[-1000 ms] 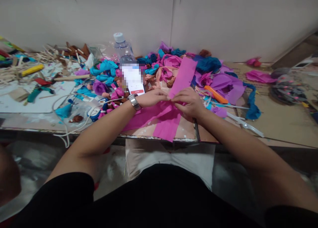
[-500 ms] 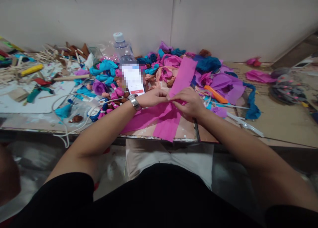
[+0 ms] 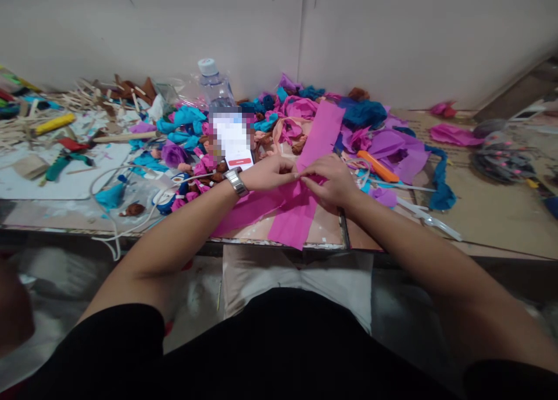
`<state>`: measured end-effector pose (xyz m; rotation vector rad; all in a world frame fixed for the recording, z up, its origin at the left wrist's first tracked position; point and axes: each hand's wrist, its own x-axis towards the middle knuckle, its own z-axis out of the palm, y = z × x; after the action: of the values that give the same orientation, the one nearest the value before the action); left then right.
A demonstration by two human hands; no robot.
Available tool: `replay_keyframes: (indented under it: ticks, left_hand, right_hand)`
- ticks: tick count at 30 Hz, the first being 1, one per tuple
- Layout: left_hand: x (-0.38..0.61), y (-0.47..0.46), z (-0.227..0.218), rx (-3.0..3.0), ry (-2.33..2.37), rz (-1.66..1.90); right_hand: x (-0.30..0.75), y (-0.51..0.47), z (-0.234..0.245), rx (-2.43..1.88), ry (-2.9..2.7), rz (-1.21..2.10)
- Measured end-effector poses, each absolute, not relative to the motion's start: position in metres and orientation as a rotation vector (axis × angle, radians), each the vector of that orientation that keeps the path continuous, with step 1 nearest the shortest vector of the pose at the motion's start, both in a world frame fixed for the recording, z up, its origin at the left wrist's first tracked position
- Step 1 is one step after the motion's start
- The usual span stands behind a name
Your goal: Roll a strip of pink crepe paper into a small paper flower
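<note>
My left hand (image 3: 274, 172), with a metal watch (image 3: 236, 182) at its wrist, pinches the edge of a pink crepe paper strip (image 3: 255, 209) over the front of the bench. My right hand (image 3: 329, 178) meets it fingertip to fingertip, closed on the same strip. Beneath both hands another pink crepe paper strip (image 3: 322, 132) lies slanted from the back of the pile to the bench edge. The exact fold between my fingertips is too small to make out. A phone (image 3: 238, 147) with a lit, partly blurred screen stands just beyond my left wrist.
Crumpled blue, purple and brown paper (image 3: 187, 118) heaps behind my hands. A water bottle (image 3: 215, 86) stands at the back. To the right lie an orange utility knife (image 3: 378, 166) and scissors (image 3: 429, 218); to the left, green-handled pliers (image 3: 65, 163), a white cable (image 3: 117, 231) and wooden sticks (image 3: 93, 103).
Both hands stay almost in place, still pinching the pink strip, with only slight finger movement. The view has shifted very slightly.
</note>
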<state>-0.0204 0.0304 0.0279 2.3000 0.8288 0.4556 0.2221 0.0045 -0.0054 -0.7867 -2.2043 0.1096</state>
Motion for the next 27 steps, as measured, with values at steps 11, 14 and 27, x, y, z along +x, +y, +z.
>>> replay_keyframes:
  ticks: [11,14,27]
  left_hand:
    - [-0.021,0.031,0.024,2.358,0.845,0.515]
    - [-0.020,0.029,0.024,2.370,0.846,0.522]
    - [-0.016,0.020,0.029,2.504,0.935,0.602]
  right_hand:
    - [0.222,0.006,-0.005,-0.808,-2.215,0.121]
    - [0.223,0.006,-0.006,-0.835,-2.222,0.145]
    - [0.223,0.008,-0.009,-0.856,-2.208,0.154]
